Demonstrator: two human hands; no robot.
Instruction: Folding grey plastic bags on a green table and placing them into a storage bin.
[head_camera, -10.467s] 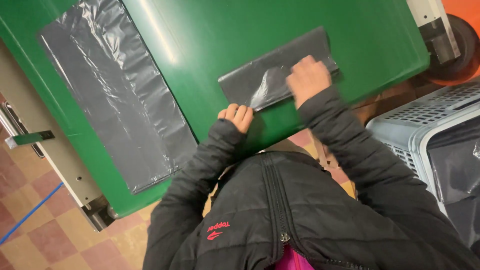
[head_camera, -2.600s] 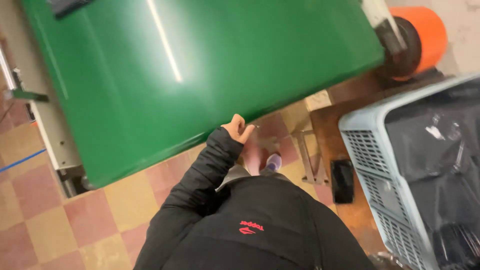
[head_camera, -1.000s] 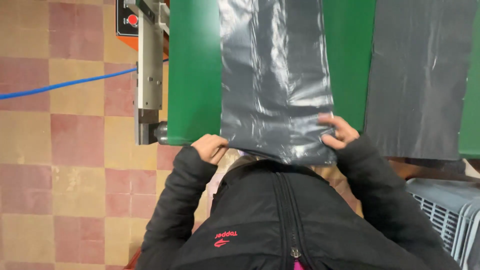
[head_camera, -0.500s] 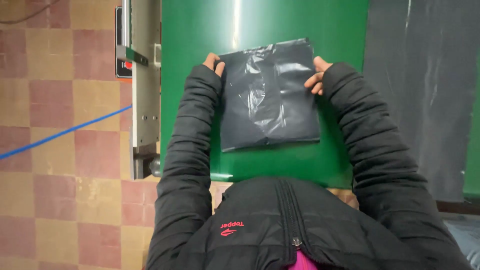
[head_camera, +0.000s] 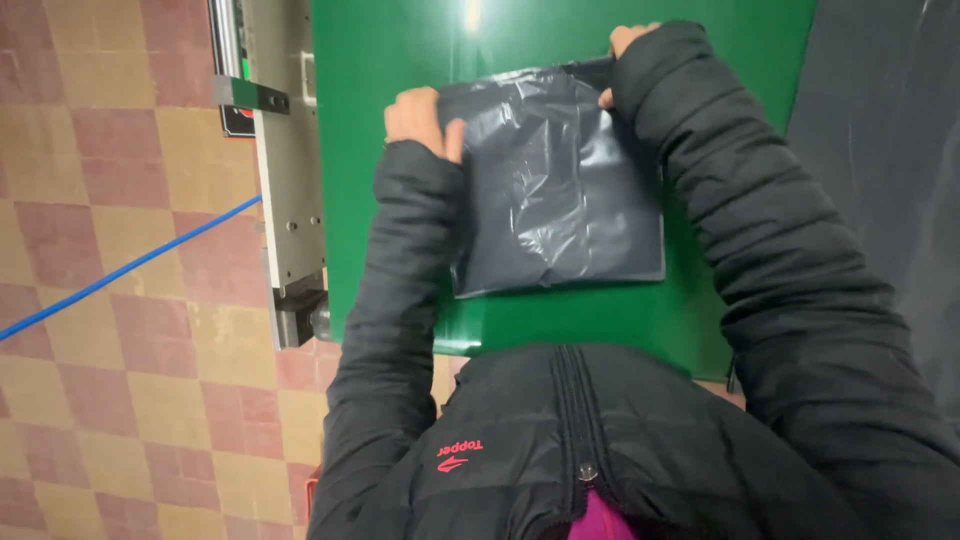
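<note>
head view: left hand (head_camera: 420, 115) and right hand (head_camera: 622, 45) pinch folded grey bag's (head_camera: 560, 190) far corners, open green table (head_camera: 400, 60) beyond

Right hand (head_camera: 622, 45) is mostly buried behind its own sleeve (head_camera: 740, 190), only fingertips showing at the bag's (head_camera: 560, 190) far corner, so the grip can't be judged. Left hand (head_camera: 422, 118) shows knuckles; its fingertips tuck out of sight at the bag edge. The left sleeve (head_camera: 400, 280) covers the bag's left edge. A second grey sheet (head_camera: 880, 150) runs off the right and top edges. The blue line (head_camera: 130, 265) leaves the left edge
</note>
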